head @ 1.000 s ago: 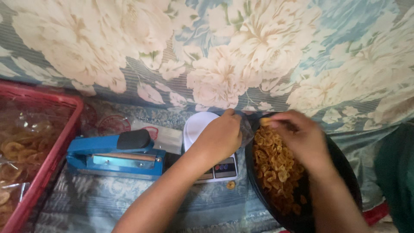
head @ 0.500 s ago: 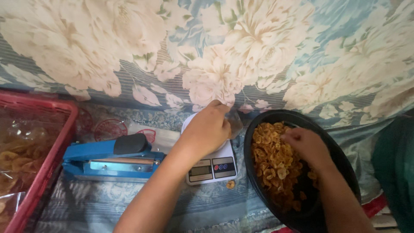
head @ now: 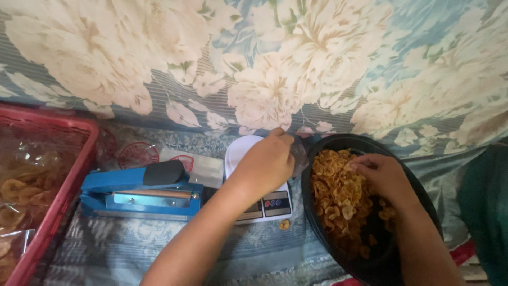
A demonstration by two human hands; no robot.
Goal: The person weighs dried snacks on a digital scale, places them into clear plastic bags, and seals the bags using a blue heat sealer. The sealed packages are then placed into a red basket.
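Chips (head: 338, 193) lay heaped in the black pan (head: 418, 196) right of the scale (head: 264, 204); right hand (head: 383, 177) pinched some, left hand (head: 267, 164) gripped apparently a clear bag (head: 299, 153), so spillage was likely.

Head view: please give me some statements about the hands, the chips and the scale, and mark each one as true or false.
1. The right hand is inside the black bowl of yellow chips. True.
2. The left hand rests on the blue heat sealer. False: it is over the white scale, holding a clear bag.
3. One chip lies on the cloth in front of the scale. True.
4. The red crate stands to the right of the bowl. False: it is at the far left, beyond the sealer.
5. The bowl is empty. False: it holds many chips.
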